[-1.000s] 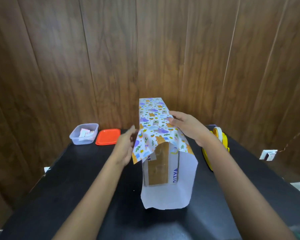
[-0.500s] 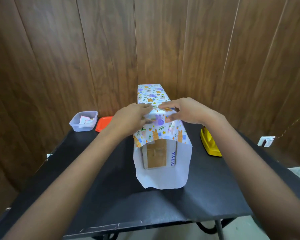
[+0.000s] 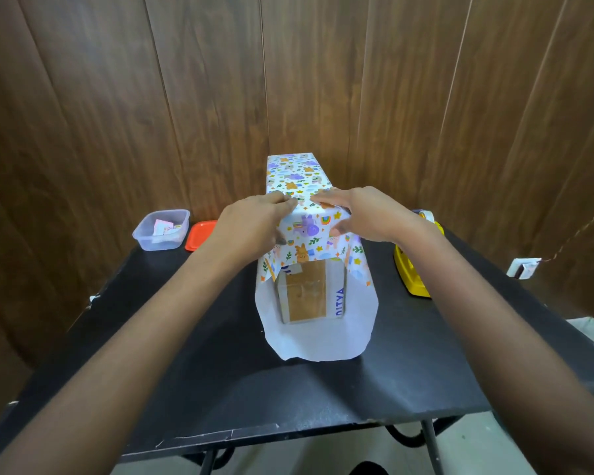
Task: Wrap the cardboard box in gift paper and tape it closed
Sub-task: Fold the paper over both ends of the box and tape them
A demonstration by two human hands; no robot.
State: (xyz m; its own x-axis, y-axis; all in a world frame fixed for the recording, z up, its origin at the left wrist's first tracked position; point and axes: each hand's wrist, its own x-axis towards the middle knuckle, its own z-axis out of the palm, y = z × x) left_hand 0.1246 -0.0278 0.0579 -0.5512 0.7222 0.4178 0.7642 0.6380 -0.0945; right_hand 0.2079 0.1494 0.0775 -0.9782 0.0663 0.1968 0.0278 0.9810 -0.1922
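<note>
Pressing gift paper on the cardboard box, left hand and right hand had flat fingers; front end was uncovered, untaped.

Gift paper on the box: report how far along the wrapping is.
Done: gift paper covers the top and sides. In hand: left hand and right hand press the near flap down. Left: the cardboard box shows bare at its near end; fold that shut and tape.

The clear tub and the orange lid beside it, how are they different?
The clear tub is see-through and deep; the orange lid is solid-coloured and flat. The clear tub holds small paper bits; the orange lid shows nothing on it. Both sit at the far left of the black table.
</note>
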